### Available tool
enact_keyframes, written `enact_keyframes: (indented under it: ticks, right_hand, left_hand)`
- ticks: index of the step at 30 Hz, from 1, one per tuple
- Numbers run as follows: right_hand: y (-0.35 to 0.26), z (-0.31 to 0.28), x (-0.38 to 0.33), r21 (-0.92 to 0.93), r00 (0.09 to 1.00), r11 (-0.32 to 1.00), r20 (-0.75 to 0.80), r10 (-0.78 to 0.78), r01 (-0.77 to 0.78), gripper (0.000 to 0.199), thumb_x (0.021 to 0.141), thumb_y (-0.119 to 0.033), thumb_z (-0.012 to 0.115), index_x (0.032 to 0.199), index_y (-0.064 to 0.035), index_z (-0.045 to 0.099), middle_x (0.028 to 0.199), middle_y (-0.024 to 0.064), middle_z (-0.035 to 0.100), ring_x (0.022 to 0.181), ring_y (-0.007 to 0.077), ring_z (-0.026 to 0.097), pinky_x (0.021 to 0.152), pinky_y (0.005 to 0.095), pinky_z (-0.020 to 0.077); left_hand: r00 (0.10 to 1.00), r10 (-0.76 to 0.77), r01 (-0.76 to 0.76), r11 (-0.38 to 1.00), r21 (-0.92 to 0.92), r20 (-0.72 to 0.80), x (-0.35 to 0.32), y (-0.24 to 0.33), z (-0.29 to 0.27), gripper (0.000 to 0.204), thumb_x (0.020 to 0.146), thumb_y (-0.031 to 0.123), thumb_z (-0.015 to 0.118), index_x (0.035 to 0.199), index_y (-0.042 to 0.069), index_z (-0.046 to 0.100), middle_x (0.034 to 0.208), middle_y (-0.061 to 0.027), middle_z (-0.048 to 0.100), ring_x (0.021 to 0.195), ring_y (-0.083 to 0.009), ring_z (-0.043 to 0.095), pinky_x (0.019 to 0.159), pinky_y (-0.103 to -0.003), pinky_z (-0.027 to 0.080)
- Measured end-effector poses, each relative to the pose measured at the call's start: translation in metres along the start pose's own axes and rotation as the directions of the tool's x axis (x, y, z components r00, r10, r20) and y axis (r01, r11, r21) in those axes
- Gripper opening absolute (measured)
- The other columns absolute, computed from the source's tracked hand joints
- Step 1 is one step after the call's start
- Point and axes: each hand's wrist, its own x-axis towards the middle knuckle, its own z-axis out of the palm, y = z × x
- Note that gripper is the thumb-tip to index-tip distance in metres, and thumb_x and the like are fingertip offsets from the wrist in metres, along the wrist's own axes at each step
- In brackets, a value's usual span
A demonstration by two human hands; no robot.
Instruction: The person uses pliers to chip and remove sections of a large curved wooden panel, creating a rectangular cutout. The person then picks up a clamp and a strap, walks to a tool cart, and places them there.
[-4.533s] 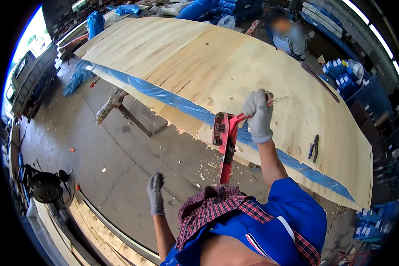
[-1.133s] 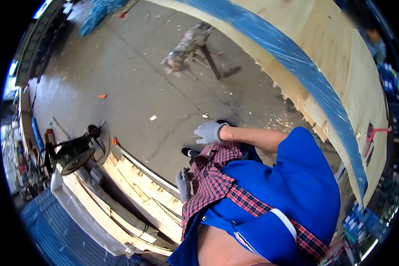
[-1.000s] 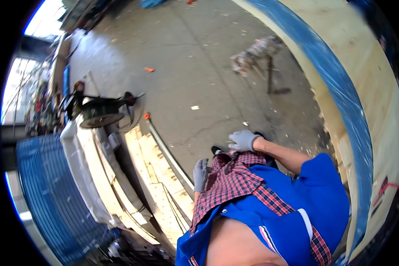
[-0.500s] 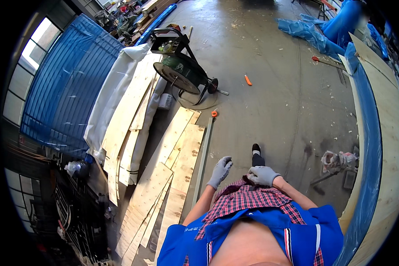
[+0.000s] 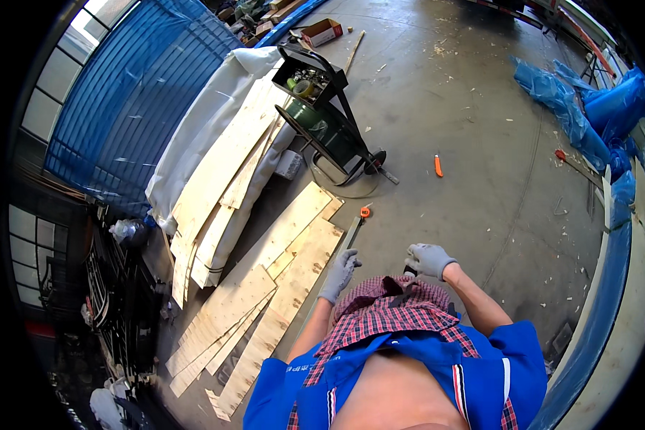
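My left hand (image 5: 340, 276), in a grey glove, hangs in front of my left side with its fingers loosely apart and nothing in them. Below it a long thin metal bar (image 5: 350, 233) lies on the floor beside the plywood strips (image 5: 299, 272). My right hand (image 5: 431, 261), gloved alike, is held out with slightly bent fingers and no object visible in it. An orange tape measure (image 5: 365, 213) sits at the far end of the bar. Farther ahead, an orange utility knife (image 5: 438, 166) lies on the concrete.
A dark green wheeled strapping cart (image 5: 322, 129) with a tray of small items stands ahead left. Left of it, more plywood (image 5: 226, 161) rests on a white-wrapped stack (image 5: 183, 150). Blue plastic film (image 5: 562, 104) lies far right, and a film-edged board stack (image 5: 613, 276) runs along my right.
My view has shifted, so the cart, knife and tape measure appear farther right and lower. My right hand has moved away from my checked clothing and outward. My left hand has dropped slightly.
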Motion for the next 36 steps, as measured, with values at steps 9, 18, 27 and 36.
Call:
enact_keyframes:
  ticks: [9, 18, 27, 36]
  right_hand:
    - [0.049, -0.074, 0.161, 0.287, 0.968, 0.927, 0.145, 0.205, -0.240, 0.032, 0.090, -0.034, 0.051, 0.097, -0.0039, 0.059, 0.086, 0.0166, 0.064, 0.089, 0.0331, 0.061, 0.075, 0.0405, 0.0464]
    - [0.259, 0.006, 0.216, 0.366, 0.479, 0.496, -0.143, 0.866, -0.788, 0.048, 0.088, -0.049, 0.046, 0.110, -0.0087, 0.061, 0.110, 0.0182, 0.060, 0.106, 0.0356, 0.055, 0.090, 0.0423, 0.0432]
    - [0.360, 0.028, 0.397, 0.105, 0.624, 0.622, -0.020, 0.781, -0.776, 0.050, 0.085, -0.039, 0.052, 0.123, -0.0062, 0.053, 0.119, 0.0184, 0.057, 0.115, 0.0310, 0.052, 0.097, 0.0374, 0.0400]
    - [0.369, 0.198, 0.657, 0.592, 0.746, 0.623, -0.055, 0.664, -0.511, 0.060, 0.071, -0.021, 0.062, 0.127, -0.0051, 0.049, 0.120, 0.0159, 0.058, 0.115, 0.0304, 0.053, 0.099, 0.0353, 0.0392]
  left_hand:
    - [0.981, -0.186, 0.174, 0.971, -0.164, -0.062, 0.170, 0.043, -0.049, 0.032, 0.091, 0.017, 0.055, 0.115, -0.003, 0.055, 0.101, -0.0105, 0.063, 0.089, -0.0152, 0.060, 0.078, -0.025, 0.048]
    - [0.647, 0.055, 0.214, 0.944, -0.251, 0.761, 0.309, 0.067, 0.008, 0.042, 0.096, 0.025, 0.050, 0.130, 0.002, 0.044, 0.118, -0.0090, 0.055, 0.112, -0.0160, 0.050, 0.095, -0.027, 0.041]
    - [0.613, -0.232, -0.078, 0.934, 0.350, 0.755, 0.313, -0.050, 0.042, 0.054, 0.091, 0.049, 0.046, 0.121, 0.004, 0.053, 0.116, -0.0179, 0.059, 0.108, -0.0316, 0.056, 0.093, -0.038, 0.043]
    - [0.895, -0.443, 0.436, 0.894, 0.102, 0.056, 0.376, -0.114, -0.019, 0.032, 0.093, 0.017, 0.055, 0.118, -0.002, 0.053, 0.108, -0.0120, 0.061, 0.101, -0.0179, 0.059, 0.088, -0.029, 0.046]
